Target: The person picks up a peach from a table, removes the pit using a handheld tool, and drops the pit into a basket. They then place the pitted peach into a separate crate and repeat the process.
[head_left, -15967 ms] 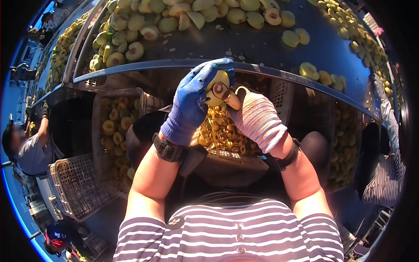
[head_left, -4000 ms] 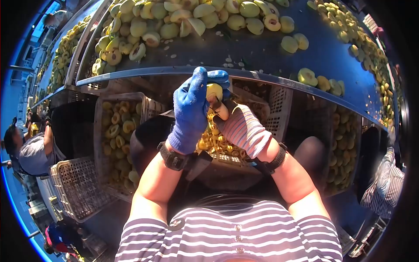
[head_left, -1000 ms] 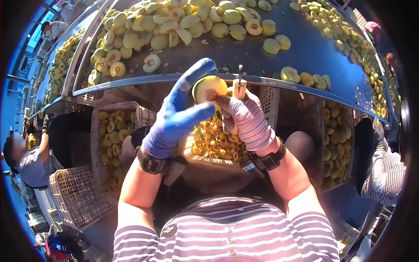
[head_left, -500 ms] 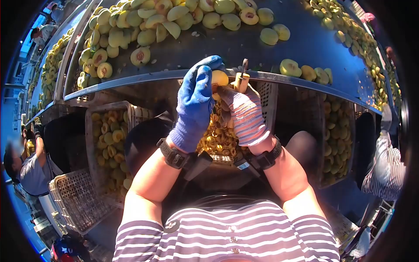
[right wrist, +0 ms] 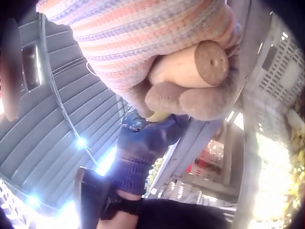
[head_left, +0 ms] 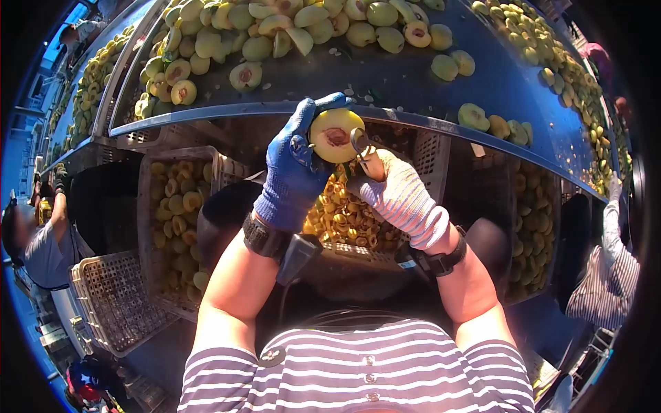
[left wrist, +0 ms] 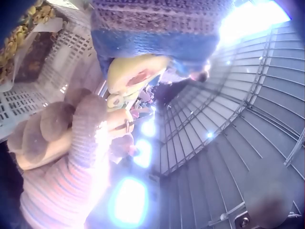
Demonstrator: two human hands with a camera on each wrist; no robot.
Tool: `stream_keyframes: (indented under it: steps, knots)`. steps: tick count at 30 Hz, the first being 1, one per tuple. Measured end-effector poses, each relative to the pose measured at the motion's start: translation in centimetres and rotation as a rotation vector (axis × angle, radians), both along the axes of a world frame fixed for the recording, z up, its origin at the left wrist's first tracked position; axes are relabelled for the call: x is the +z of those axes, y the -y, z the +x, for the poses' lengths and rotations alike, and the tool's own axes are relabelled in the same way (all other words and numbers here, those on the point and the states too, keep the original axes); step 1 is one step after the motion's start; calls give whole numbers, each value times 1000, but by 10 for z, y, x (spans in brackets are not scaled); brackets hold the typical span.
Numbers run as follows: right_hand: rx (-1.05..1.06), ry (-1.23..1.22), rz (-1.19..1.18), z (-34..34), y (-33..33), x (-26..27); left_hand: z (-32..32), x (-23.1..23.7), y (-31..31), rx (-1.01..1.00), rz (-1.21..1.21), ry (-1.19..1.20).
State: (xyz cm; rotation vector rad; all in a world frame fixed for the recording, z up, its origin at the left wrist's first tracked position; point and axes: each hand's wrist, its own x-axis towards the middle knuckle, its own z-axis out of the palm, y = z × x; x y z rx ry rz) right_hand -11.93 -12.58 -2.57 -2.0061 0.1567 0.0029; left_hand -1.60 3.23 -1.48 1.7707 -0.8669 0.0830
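Observation:
My blue-gloved left hand holds a pale yellow-green peach half, its cut face turned up and a reddish-brown hollow in the middle. In my right hand, in a striped knit glove, is a pitting tool with a wooden handle and a curved metal loop. That loop overlaps the right edge of the cut face in the head view. Curled fingers wrap the wooden handle in the right wrist view. The left wrist view shows the peach half under the blue glove, close to the tool's tip.
A metal table with a raised front rim bears piled peach halves. Below my hands stands a crate of yellow scraps. Crates of peach halves flank my knees; other people work at both sides.
Half a second ago blue fingers covered most of the peach half, and the tool pointed away. Now its cut face shows fully, and the tool's loop has swung over to its right edge.

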Motion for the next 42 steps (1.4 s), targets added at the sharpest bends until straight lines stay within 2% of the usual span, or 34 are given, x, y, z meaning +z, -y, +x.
stream_keyframes:
  steps: [5, 8, 11, 13, 15, 17, 18, 19, 20, 22, 25, 27, 30, 32, 34, 37, 40, 42]
  knots:
    - [-65, -24, -36, 4, -8, 0, 3, -5, 1, -26, 54, 57]
    - [-98, -145, -13, 6, -7, 7, 5, -8, 1, -26, 36, -22]
    - [-29, -131, -49, 4, -10, 11, 3, -8, 2, 5, -81, 82]
    - [-36, -172, -25, 5, -12, 12, 2, -13, 2, -5, -103, 54]
    - [-49, -238, 11, 5, -15, 15, 2, -22, 2, -27, -158, -19]
    - [-8, -30, -119, 8, -20, -6, 1, -26, 5, -63, -243, -139]
    - [11, 73, -182, 9, -22, -13, -1, -25, 7, -104, -362, -263]
    - [5, -36, -78, 6, -21, -15, -5, -24, 10, -143, -480, -389]
    - [18, -73, -93, 7, -22, -13, -8, -22, 12, -181, -598, -517]
    - [49, -149, -126, 11, -24, -11, -9, -23, 13, -123, -466, -273]
    - [108, 43, -180, 9, -20, -18, -12, -22, 16, -10, -371, -46]
    - [188, -174, -30, 12, -17, 12, -12, -23, 16, 27, -361, 25]
    - [200, -245, 92, 13, -17, 26, -11, -24, 14, 18, -362, 43]
    - [202, -341, 268, 12, -15, 26, -13, -18, 13, -3, -366, -20]
    - [236, -564, 575, 8, -5, 25, -14, -11, 13, -61, -412, -116]
    - [191, -521, 796, 1, -6, 30, -9, -13, 12, -159, -448, -91]
    - [143, -490, 652, 3, -7, 21, 4, -10, 4, -188, -342, -35]
    - [162, -499, 660, 2, -14, 23, -2, -2, 7, -179, -338, -132]
